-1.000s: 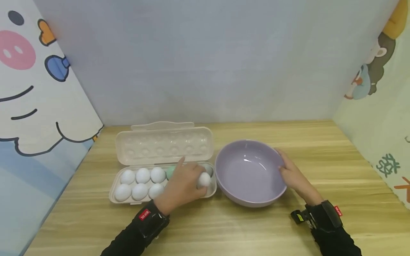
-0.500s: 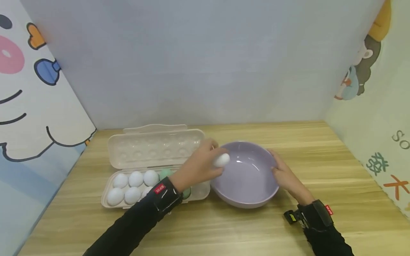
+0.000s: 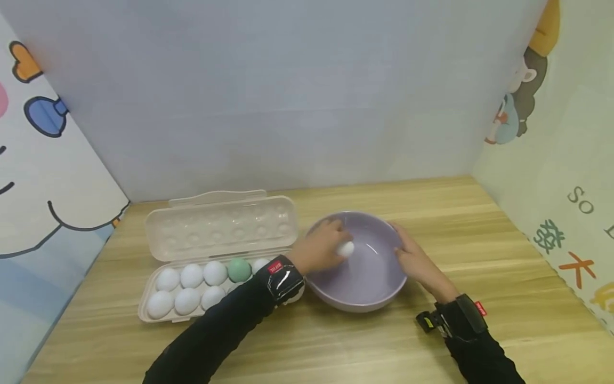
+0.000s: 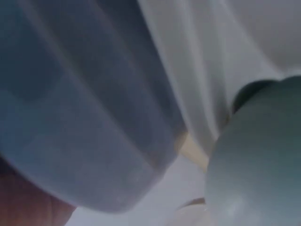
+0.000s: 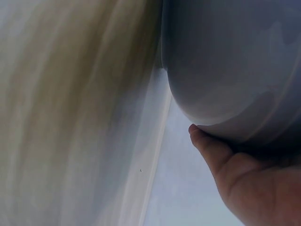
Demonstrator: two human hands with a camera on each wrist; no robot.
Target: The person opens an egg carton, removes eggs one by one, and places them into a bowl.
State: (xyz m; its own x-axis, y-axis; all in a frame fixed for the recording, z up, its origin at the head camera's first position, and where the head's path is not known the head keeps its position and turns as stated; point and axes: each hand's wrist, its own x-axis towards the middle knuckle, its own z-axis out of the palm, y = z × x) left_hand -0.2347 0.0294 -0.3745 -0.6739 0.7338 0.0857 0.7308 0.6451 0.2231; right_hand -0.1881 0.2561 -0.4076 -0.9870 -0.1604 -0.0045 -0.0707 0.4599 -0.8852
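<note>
Gripping a smooth white egg (image 3: pixel 346 249) in the left hand (image 3: pixel 320 246), over the inside of a round, glossy lavender bowl (image 3: pixel 369 280), just left of its middle. Can't tell about egg-to-bowl contact. Holding the bowl's right rim with the right hand (image 3: pixel 417 262). Just left of the bowl, see a hinged beige plastic egg carton (image 3: pixel 223 229) lying open, with rounded white eggs (image 3: pixel 187 301) and a mint-green egg (image 3: pixel 239 270) in it. All on a pale wood-grain counter (image 3: pixel 374 346).

The egg carton (image 3: pixel 223 229) lies left of the bowl (image 3: pixel 357 306), both on the table (image 3: pixel 355 349)
</note>
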